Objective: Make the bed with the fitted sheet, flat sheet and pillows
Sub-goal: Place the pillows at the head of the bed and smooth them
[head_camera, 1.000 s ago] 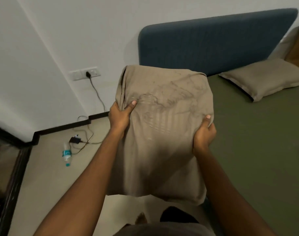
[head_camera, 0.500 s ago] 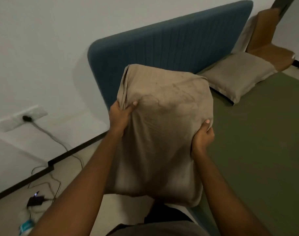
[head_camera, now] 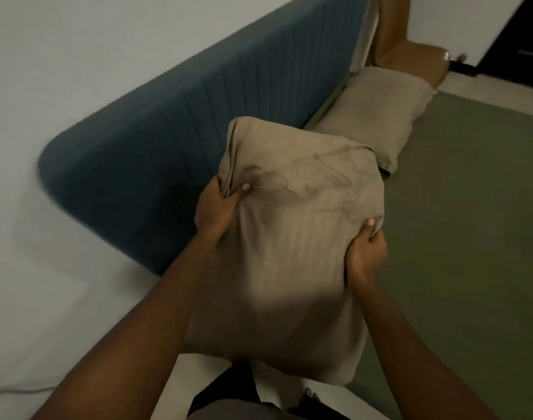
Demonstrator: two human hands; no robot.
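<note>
1. Right now the pillow (head_camera: pixel 289 244) is in the air, upright in front of me, over the near corner of the bed (head_camera: pixel 501 313) and close to the headboard (head_camera: pixel 183 131). Its lower end hangs out past the mattress edge, above the floor (head_camera: pixel 113 344).
2. My left hand (head_camera: pixel 216 207) pinches a fold of the case at the upper left edge. My right hand (head_camera: pixel 365 256) grips the right edge, fingers (head_camera: pixel 370 224) curled into the cloth. Both hold fabric more than filling, so I judge the stuffing could slump inside the loose case, or the pillow could slip out of my hands.
3. If I drop or drag it, the green sheet (head_camera: pixel 456 222), which lies smooth, could get rucked up.
4. The second pillow (head_camera: pixel 380 116) lies flat against the headboard on the far side. Set too far across, mine would overlap it; set too near the edge, it could slide off to the floor.
5. A cable (head_camera: pixel 16 391) lies on the floor, well apart, and a careless step back could catch it.
</note>
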